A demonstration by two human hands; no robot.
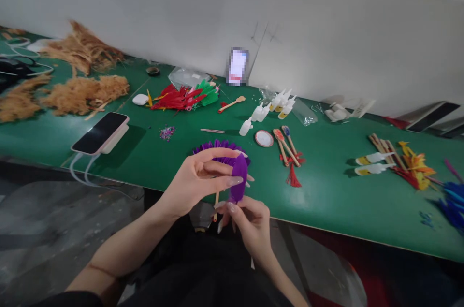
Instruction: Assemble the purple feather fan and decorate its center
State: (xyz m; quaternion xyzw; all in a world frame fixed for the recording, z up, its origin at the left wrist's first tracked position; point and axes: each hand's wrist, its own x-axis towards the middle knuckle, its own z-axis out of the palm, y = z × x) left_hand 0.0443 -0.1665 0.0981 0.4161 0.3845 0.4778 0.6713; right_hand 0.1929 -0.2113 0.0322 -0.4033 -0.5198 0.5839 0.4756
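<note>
A purple feather (239, 177) stands upright between my hands, in front of the green table's edge. My left hand (205, 176) pinches its upper part between thumb and fingers. Lower down, my right hand (250, 220) grips the feather's base with thumb and fingertips. Behind my left hand a fan of purple feathers (217, 144) lies on the table, partly hidden by the fingers. A thin wooden handle (216, 208) shows below my left hand, and my fingers hide where it leads. Tweezers (212, 131) lie beyond the purple fan.
Glue bottles (246, 126) stand near a small round dish (264, 138) and painted wooden sticks with a red tassel (294, 176). Red and green feathers (181, 97) lie at the back. A phone (100, 132) sits left, near brown fibre (87, 94). Yellow feathers (420, 167) are on the right.
</note>
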